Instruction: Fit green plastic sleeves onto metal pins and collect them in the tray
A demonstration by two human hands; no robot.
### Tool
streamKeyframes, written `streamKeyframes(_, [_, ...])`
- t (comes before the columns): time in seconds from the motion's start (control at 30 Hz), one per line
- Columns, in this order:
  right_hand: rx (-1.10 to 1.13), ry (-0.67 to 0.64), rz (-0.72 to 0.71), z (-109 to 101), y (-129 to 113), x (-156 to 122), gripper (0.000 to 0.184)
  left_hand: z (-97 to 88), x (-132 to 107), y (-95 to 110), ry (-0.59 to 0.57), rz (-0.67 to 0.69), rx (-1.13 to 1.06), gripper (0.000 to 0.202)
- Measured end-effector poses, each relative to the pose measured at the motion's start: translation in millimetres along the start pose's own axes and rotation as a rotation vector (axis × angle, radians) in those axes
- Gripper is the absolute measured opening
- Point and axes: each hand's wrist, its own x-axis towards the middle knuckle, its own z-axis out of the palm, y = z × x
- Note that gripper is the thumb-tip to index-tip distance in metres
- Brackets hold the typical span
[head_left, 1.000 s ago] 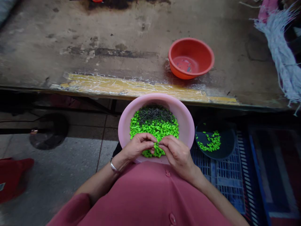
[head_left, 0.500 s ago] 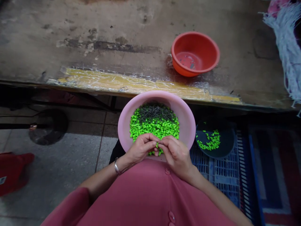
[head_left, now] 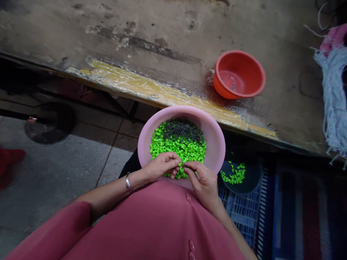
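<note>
A pink basin [head_left: 146,139] sits at my lap, holding many small bright green plastic pieces [head_left: 173,144] with a heap of dark thin metal pins or screws [head_left: 184,130] on their far side. Over the near part of the basin, my left hand [head_left: 164,166] pinches one small green piece between thumb and fingertips. Close to it, my right hand [head_left: 199,173] is closed in a pinch, its fingertips almost at the green piece. Whatever lies between the right fingertips is too small to make out.
On the worn table [head_left: 135,21] stands a red bowl [head_left: 238,74] with bits in it. White strings [head_left: 334,94] hang at the right. Lower right, a dark bowl [head_left: 252,180] with green pieces rests on a blue crate [head_left: 238,213]. A dark round base [head_left: 48,122] stands on the floor.
The view has turned, so the table edge now slants down to the right. My hands stay close together over the basin, the fingertips slightly further apart than before.
</note>
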Motion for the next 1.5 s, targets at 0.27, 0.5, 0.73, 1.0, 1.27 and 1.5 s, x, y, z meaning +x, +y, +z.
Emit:
streamKeyframes(0.27, [0.106,-0.079,0.029,-5.7,-9.3,0.9,0.018,1.2,-6.4,-0.7,-0.005,-0.045,-0.096,0.038])
streamKeyframes(0.5, [0.455,-0.113,0.312,1.5,-6.8,-2.1,0.009,-0.7,-12.1,-0.4,-0.093,-0.024,-0.028,0.036])
streamKeyframes(0.73, [0.617,-0.122,0.479,5.8,-4.9,-11.3,0.012,0.1,-15.3,2.6,-0.182,-0.003,0.082,0.027])
streamKeyframes(1.0, [0.743,-0.142,0.597,9.7,-3.4,-13.4,0.016,2.4,-15.7,-0.3,-0.2,0.003,0.094,0.025])
streamKeyframes(1.27, [0.915,-0.046,0.597,15.4,7.7,-14.1,0.02,13.9,-15.1,-3.2,-0.09,0.114,0.198,0.013])
streamKeyframes(1.5, [1.116,0.049,0.649,21.5,7.9,-11.1,0.038,13.9,-0.9,-4.8,-0.111,0.712,0.724,0.017])
